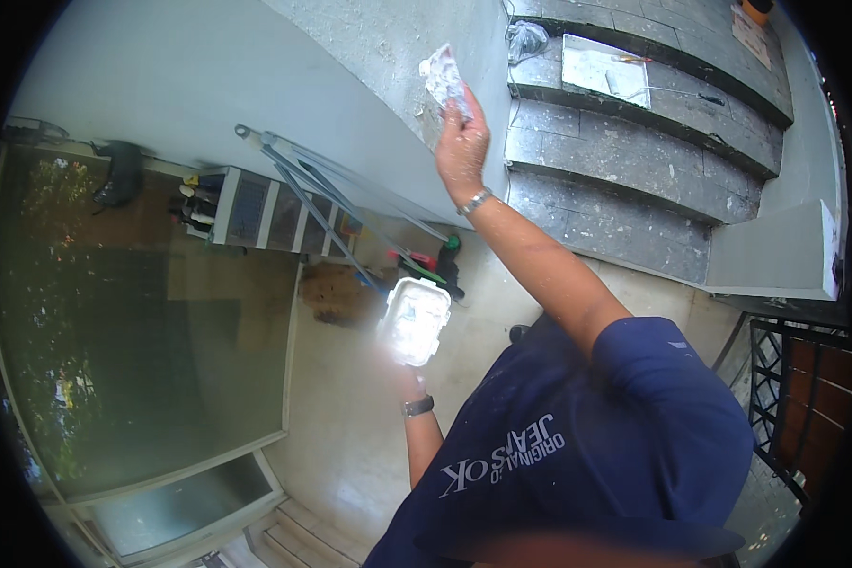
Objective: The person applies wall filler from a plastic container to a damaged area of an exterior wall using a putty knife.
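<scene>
1. White-smeared scraper (442, 76) is tilting toward eleven o'clock, gripped by the right hand (462, 144); that arm (551, 263) is stretching from three o'clock toward twelve.
2. Left hand (404, 375), partly blurred, is holding a white tub (418, 322) just toward six o'clock of centre.

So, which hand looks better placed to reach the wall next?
Probably the right hand: it is raised close to the wall, its fingers holding a flat, white-smeared piece. The left hand is farther off, occupied with an open white tub.

Head fisheye, facing down, left hand (405, 377) and right hand (463, 150) near; bottom seemingly blurred.
</scene>
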Motion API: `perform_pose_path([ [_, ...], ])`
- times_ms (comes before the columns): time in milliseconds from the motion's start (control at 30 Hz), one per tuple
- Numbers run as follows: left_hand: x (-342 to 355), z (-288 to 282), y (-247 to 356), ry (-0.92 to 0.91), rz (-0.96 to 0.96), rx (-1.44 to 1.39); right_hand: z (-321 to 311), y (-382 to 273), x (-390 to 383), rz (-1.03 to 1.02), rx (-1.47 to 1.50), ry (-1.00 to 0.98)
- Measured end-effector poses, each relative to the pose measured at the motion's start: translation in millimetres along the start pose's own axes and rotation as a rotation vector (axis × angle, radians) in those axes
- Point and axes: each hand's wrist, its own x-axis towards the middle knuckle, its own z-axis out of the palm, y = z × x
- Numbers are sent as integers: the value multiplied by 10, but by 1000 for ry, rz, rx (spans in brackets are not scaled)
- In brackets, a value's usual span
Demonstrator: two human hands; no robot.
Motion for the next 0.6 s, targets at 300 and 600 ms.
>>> perform_pose_path([
  [300, -206, 110, 165, 95, -63, 78, 958, -322, 216, -450, -584, 60],
  [600, -34, -87, -77, 29, 5, 8, 287, -1016, 1251, -30, -306, -177],
])
